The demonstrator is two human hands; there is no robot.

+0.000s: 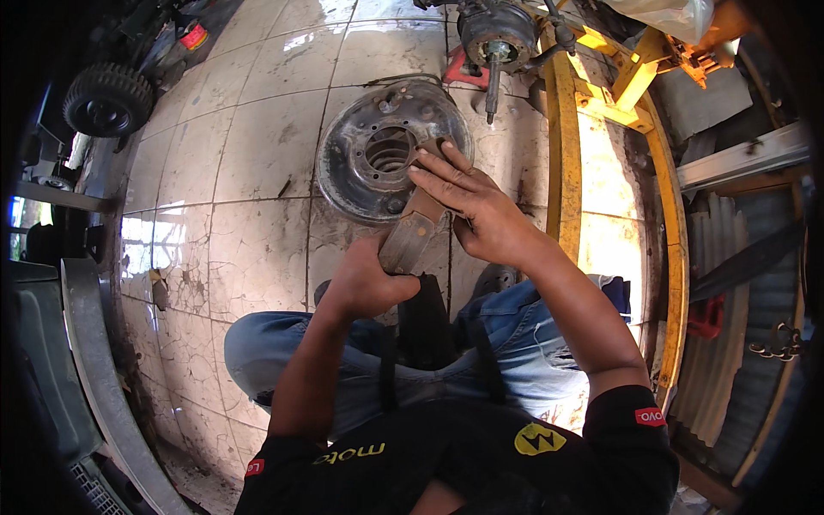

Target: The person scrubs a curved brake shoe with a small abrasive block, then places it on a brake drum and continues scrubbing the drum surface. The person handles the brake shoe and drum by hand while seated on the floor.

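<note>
A curved, worn brake shoe (407, 244) with a rivet-like dot is held in front of my knees. My left hand (365, 279) is closed around its near end, thumb along the edge. My right hand (476, 206) lies across the upper part, fingers stretched and spread over a brownish section; whether that is the lining or a separate sheet, I cannot tell. Just beyond, a round metal brake backing plate (348, 176) lies on the floor, its central hole showing. The shoe's far end is partly hidden under my right fingers.
A yellow steel frame (565, 146) stands at my right. A hub with a shaft (493, 51) is at the far end, near a red stand (463, 69). A small tyre (108, 99) is at the far left. Cracked tiles (257, 154) cover the floor.
</note>
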